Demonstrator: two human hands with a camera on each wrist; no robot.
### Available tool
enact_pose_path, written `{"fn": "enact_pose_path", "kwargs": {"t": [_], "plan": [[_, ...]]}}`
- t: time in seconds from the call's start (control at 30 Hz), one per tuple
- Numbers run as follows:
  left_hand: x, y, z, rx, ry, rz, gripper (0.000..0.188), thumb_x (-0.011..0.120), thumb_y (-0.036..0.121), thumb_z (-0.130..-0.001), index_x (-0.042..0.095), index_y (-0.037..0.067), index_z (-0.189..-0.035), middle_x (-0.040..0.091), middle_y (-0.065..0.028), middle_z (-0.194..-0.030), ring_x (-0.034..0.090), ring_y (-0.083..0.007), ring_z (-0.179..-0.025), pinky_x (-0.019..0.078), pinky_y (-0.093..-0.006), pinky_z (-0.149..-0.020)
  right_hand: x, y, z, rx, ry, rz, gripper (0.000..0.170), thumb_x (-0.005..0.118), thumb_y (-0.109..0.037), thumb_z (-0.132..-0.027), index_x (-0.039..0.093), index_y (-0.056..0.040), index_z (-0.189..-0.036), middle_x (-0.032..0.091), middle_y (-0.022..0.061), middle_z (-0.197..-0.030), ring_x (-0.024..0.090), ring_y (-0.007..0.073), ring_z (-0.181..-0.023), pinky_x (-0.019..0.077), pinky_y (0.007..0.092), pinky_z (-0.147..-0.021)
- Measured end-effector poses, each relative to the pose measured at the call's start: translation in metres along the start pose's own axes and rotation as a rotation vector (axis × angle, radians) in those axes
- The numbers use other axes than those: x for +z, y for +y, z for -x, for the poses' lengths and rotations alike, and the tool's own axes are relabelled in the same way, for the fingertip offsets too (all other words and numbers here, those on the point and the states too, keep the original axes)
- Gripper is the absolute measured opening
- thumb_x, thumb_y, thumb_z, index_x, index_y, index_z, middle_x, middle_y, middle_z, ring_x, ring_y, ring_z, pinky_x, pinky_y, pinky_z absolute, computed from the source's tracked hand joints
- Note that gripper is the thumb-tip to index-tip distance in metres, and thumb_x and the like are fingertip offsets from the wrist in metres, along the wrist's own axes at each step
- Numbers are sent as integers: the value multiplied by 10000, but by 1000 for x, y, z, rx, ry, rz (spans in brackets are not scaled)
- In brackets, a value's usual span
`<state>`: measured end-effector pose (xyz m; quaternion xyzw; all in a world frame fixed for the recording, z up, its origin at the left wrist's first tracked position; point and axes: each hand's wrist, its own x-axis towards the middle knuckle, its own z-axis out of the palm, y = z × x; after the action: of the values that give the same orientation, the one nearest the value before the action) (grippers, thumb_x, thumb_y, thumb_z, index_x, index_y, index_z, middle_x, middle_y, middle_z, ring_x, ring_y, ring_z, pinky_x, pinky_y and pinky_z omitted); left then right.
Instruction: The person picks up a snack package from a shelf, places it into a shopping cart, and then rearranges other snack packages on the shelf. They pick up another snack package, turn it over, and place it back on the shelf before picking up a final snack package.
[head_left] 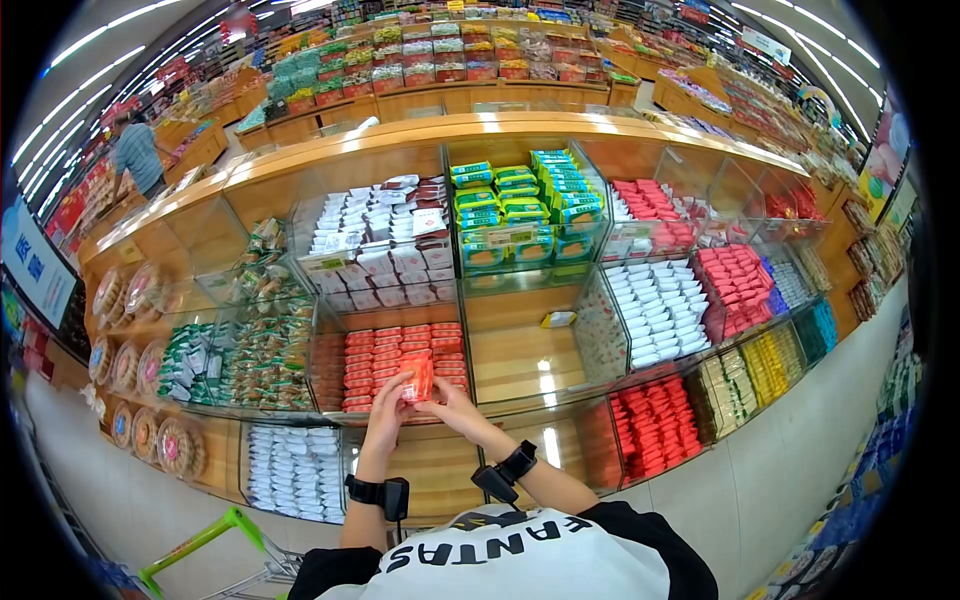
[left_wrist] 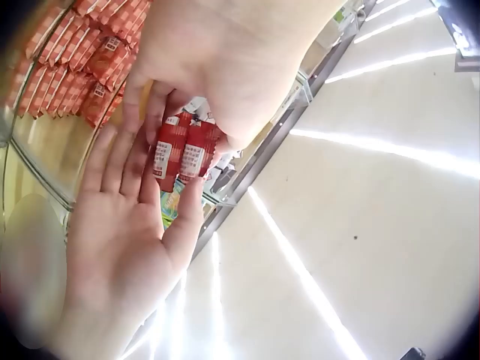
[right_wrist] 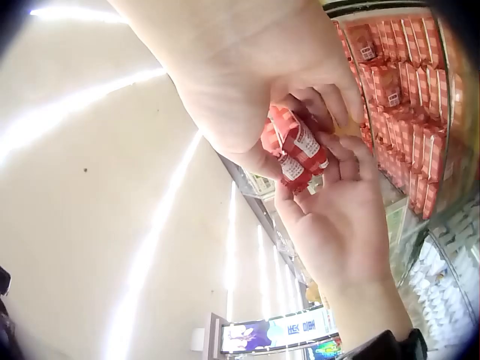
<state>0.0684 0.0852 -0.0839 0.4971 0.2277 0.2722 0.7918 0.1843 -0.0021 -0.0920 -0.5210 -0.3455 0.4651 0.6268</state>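
Observation:
Both hands hold a small red-wrapped snack packet point(head_left: 417, 376) up over the bin of matching red packets point(head_left: 362, 362). My left hand point(head_left: 386, 408) grips its left side, and my right hand point(head_left: 452, 408) pinches it near the lower right edge. From below, in the left wrist view, the packet point(left_wrist: 196, 148) shows white printed panels on either side of a line down its middle. There the left hand point(left_wrist: 217, 67) comes in from the top and the right hand point(left_wrist: 124, 240) from below. The right wrist view shows fingers of both hands around the packet point(right_wrist: 300, 150).
Clear-walled bins hold white packets point(head_left: 655, 310), green-and-yellow packets point(head_left: 510, 205) and more red packets point(head_left: 655, 428). A yellow tag point(head_left: 558, 319) lies in a bare wooden bin point(head_left: 515, 350). A green-handled cart point(head_left: 200, 540) stands at lower left. Another person point(head_left: 140, 155) is at far left.

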Motion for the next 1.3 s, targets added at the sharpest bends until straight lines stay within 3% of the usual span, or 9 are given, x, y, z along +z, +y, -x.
{"fn": "enact_pose_path", "kwargs": {"t": [0.23,0.3,0.4,0.57,0.77,0.93,1.0,1.3], "plan": [[-2,-2,21,52,4,143,272,373,198,-876,423,101,-1125,487,-58,-1072,501,-154,-926,430,-309,-758,11,-1,9,-75,-87,31,534,597,-272,-763,382,-16,-1179,512,104,-1064,532,171,-934,427,276,-780],[4,4,33,39,56,161,261,347,164,-876,435,84,-1108,495,-45,-1038,506,-127,-894,424,-269,-741,14,-2,12,-100,-103,25,514,594,-285,-764,409,-11,-1157,510,115,-1069,534,176,-934,429,278,-778],[-2,1,45,56,73,171,229,355,164,-874,435,100,-1079,497,-45,-1018,506,-124,-876,425,-265,-724,17,-3,17,-55,-141,212,443,556,-205,-805,400,0,-1165,510,99,-1080,536,169,-929,424,281,-802],[-9,-2,72,70,141,162,177,371,167,-872,431,118,-1031,496,-29,-977,504,-114,-866,425,-259,-707,30,-10,31,-42,-255,350,419,562,-220,-799,438,14,-1124,579,104,-939,567,161,-841,444,282,-752],[-18,-14,96,112,189,111,170,371,172,-874,420,134,-1032,493,-25,-982,503,-118,-872,424,-264,-708,42,-25,50,-100,-308,427,393,582,-212,-780,477,-1,-1093,596,109,-883,572,148,-791,448,276,-714],[7,-8,121,145,242,155,169,361,167,-878,395,149,-1043,484,-41,-1016,504,-136,-892,429,-285,-741,40,-21,65,-114,-359,369,375,589,-187,-769,491,-5,-1082,603,103,-853,579,156,-760,454,272,-692],[11,-9,130,139,241,123,154,359,154,-868,364,143,-1022,492,-70,-1025,496,-166,-916,425,-333,-776,39,-19,72,-118,-373,379,378,590,-179,-766,490,-6,-1088,604,102,-848,581,158,-749,456,272,-688],[25,-23,181,160,378,59,156,391,155,-870,370,127,-1021,487,-58,-963,519,-132,-839,453,-273,-713,44,-16,101,-78,-492,411,336,571,-173,-781,517,-6,-1068,616,106,-853,594,160,-773,458,267,-703]]}}
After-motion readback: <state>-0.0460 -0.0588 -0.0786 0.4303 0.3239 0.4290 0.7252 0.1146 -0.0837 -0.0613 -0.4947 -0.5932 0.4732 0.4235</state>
